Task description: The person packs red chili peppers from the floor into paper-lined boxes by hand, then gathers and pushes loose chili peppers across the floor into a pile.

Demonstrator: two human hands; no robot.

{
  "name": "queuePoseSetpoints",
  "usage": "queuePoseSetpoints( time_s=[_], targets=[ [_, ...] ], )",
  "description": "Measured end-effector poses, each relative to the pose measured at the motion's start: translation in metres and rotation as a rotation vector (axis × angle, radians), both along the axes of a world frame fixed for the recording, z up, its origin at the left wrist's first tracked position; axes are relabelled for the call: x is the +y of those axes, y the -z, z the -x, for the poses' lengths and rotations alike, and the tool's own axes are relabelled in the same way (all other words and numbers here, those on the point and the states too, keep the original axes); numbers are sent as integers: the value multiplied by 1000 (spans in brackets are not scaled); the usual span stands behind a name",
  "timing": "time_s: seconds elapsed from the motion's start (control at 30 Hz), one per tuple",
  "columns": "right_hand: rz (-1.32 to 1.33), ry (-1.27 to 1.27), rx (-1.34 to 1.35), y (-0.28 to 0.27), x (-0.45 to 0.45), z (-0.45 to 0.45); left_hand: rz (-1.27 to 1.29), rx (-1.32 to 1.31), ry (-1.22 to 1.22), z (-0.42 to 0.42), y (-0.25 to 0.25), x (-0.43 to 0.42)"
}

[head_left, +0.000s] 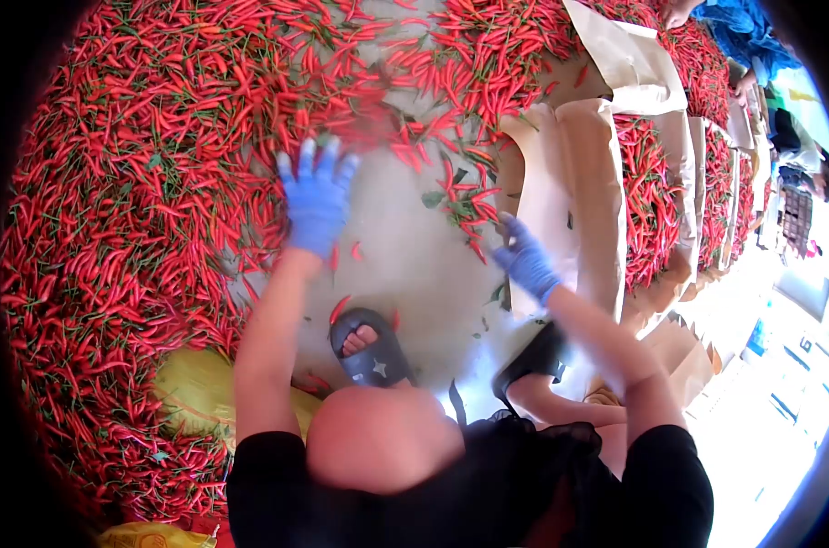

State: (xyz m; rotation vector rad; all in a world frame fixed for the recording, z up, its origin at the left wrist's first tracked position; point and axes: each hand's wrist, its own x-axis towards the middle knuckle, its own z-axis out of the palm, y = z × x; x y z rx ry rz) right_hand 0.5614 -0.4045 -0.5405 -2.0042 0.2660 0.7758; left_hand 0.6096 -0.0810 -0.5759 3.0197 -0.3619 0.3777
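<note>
Your left arm (270, 342) reaches forward, away from your body, and your left hand (317, 205) is open in a blue glove, palm down, its fingers (306, 164) spread and pointing ahead. Your right arm (606, 342) bends at the elbow and angles inward. Your right hand (527, 260), also gloved in blue, sits lower than the left, fingers parted and slightly bent, pointing forward and inward.

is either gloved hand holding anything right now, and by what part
Nothing visible is held: the left hand is open, fingers spread at the edge of the red chillies, and no item shows in the right hand.
</note>
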Motion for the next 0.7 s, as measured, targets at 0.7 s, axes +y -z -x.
queuePoseSetpoints(
  time_s=[0.7],
  targets=[
    [461,322,-571,70,56,-78,153,197,366,34,7,37]
  ],
)
